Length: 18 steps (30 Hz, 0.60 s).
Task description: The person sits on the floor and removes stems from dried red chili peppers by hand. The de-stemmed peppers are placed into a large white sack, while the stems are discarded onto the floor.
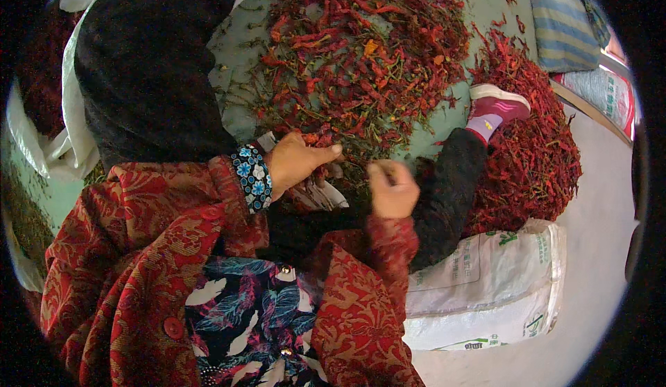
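Observation:
A loose pile of dried red chili peppers, with stems among them, spreads before me over a pale green sheet. My left hand is at the near edge of this pile, curled around a few red chilies, its thumb stretched out on top. To its right, my right hand is raised over my dark trouser leg, fingers bent in and slightly blurred; whether a small piece is pinched there cannot be told. Beneath the left hand, a crumpled printed wrapper lies partly hidden.
A denser heap of red chilies lies at right, with my pink shoe against it. A white woven sack lies nearby. Loose stems are scattered at left. A striped cloth bundle and another printed sack are at far right.

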Tool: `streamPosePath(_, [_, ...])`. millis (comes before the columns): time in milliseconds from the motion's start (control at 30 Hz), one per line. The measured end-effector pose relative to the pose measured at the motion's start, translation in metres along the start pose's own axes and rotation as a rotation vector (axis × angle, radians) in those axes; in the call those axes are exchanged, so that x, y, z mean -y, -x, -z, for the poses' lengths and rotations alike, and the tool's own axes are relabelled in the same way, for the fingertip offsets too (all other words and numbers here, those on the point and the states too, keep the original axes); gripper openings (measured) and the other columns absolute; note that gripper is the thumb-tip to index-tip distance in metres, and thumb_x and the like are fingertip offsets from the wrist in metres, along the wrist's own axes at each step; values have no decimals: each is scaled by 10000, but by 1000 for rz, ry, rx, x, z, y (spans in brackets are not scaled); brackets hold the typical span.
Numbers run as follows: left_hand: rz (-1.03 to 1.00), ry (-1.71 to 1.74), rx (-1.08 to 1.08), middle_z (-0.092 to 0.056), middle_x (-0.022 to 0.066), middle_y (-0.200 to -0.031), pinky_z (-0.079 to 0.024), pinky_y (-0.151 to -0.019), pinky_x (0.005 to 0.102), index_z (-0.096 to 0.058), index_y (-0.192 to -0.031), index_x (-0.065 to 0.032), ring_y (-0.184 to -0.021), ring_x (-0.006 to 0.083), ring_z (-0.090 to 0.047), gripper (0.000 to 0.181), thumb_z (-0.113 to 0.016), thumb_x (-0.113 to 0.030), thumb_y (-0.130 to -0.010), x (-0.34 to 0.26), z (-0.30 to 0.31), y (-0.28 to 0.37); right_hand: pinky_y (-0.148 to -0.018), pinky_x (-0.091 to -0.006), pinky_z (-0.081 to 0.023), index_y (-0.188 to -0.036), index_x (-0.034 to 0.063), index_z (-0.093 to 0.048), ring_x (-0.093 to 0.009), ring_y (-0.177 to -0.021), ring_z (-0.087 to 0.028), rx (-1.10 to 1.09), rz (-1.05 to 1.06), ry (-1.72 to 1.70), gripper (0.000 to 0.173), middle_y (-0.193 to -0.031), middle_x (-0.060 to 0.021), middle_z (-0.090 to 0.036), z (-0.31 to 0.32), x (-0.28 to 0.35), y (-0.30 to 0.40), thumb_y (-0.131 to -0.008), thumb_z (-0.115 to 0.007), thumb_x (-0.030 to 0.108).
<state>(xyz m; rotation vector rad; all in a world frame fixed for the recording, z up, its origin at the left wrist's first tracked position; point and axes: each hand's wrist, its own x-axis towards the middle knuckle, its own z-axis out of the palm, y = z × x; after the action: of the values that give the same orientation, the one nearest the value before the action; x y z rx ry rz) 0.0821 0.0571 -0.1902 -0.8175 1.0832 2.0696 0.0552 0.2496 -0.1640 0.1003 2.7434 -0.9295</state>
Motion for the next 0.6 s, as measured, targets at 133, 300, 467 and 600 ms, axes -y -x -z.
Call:
streamPosePath(133, [135, 123, 86, -623, 40, -801, -449, -660, 268, -592, -940, 1, -682, 121, -564, 276, -643, -211, -772, 3, 3, -3, -656, -346, -449, -779, 67, -586, -297, -750, -551, 201, 298, 134, 181, -781, -112, -555, -18, 58, 16, -628, -683, 91])
streamPosePath(300, [150, 17, 185, -616, 22, -837, -447, -661, 264, -596, -950, -19, -718, 108, -552, 246, -630, -199, -785, 0, 14, 2, -650, -318, -458, -691, 50, -614, -235, -686, -567, -17, 199, 58, 145, -722, -92, -576, 17, 11, -28, -612, -725, 99])
streamPosePath(467, [75, -150, 162, -600, 8, -804, -440, -635, 254, -579, -953, -16, -688, 88, -532, 294, -641, -246, -780, 3, 1, -4, -708, -380, -473, -851, 67, -655, -308, -790, -604, -22, -70, 524, 252, -864, -142, -630, 29, -58, -108, -675, -683, 245])
streamPosePath(600, [118, -167, 145, -589, -1, -774, -439, -640, 253, -580, -943, -16, -692, 85, -529, 305, -642, -267, -780, 5, 8, -9, -715, -386, -477, -857, 85, -662, -304, -805, -606, 5, -118, 607, 254, -857, -132, -637, 6, -62, -142, -676, -681, 262])
